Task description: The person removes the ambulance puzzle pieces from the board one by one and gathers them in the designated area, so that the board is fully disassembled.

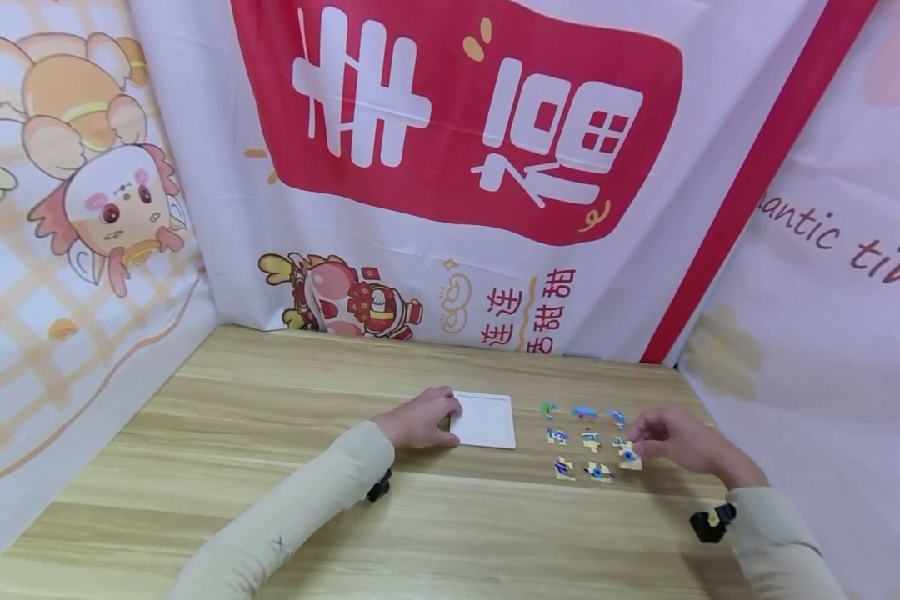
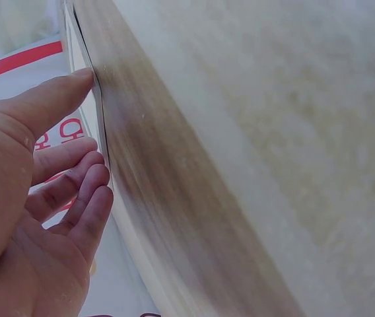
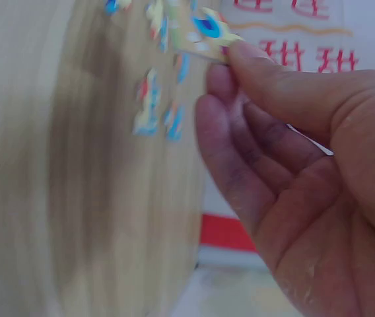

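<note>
A white rectangular puzzle tray [image 1: 487, 419] lies flat on the table. At its left edge rests my left hand [image 1: 423, 419], thumb near the lower corner and fingers further up; in the left wrist view the left hand [image 2: 49, 191] has relaxed, slightly bent fingers against the thin edge. My right hand [image 1: 678, 442] pinches a jigsaw puzzle piece [image 1: 630, 456], cream with a blue round mark, between thumb and fingers. The right wrist view shows this puzzle piece [image 3: 204, 30] tilted above the table, held at one corner by the right hand [image 3: 293, 145].
Several loose puzzle pieces [image 1: 591, 442] lie in rough rows between the tray and my right hand. The wood-grain table [image 1: 307, 383] ends at a printed cloth wall [image 1: 450, 250] behind, with more cloth on both sides. Each wrist carries a small black camera [image 1: 712, 523].
</note>
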A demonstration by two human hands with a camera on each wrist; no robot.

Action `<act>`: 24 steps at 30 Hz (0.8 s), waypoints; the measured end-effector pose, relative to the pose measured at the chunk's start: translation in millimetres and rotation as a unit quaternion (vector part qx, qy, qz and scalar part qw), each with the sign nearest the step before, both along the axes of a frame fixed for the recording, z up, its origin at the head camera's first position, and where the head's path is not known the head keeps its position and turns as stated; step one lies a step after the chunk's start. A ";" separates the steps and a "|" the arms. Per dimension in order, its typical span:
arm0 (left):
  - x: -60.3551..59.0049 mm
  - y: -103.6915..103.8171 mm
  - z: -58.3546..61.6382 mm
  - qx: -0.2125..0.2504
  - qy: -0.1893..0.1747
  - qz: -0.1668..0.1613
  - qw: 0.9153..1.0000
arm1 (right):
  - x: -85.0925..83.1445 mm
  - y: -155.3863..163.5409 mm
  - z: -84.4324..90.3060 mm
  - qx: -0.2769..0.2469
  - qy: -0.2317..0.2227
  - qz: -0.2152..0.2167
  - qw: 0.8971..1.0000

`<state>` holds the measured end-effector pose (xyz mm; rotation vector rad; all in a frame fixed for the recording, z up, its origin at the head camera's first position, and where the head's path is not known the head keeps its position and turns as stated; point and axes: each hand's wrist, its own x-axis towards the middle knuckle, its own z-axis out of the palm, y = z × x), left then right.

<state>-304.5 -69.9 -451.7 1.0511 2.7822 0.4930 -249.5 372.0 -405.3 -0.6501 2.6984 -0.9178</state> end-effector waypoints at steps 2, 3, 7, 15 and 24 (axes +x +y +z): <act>0.0 0.2 0.3 0.001 0.001 -0.001 1.000 | 1.3 8.6 -5.1 0.016 -0.010 -0.003 1.000; 0.0 0.4 0.3 0.001 0.001 -0.001 1.000 | 1.7 12.1 -8.3 0.022 -0.015 -0.005 1.000; 0.5 0.8 0.2 0.003 0.000 -0.004 1.000 | 2.4 20.7 -22.8 0.029 -0.015 -0.011 0.999; 1.8 2.6 1.4 0.005 0.006 -0.006 1.000 | 4.2 19.1 -34.9 0.054 0.037 -0.013 0.998; 1.3 2.1 -0.4 -0.003 0.009 -0.008 1.000 | 3.6 12.4 -38.8 0.094 0.048 -0.029 0.994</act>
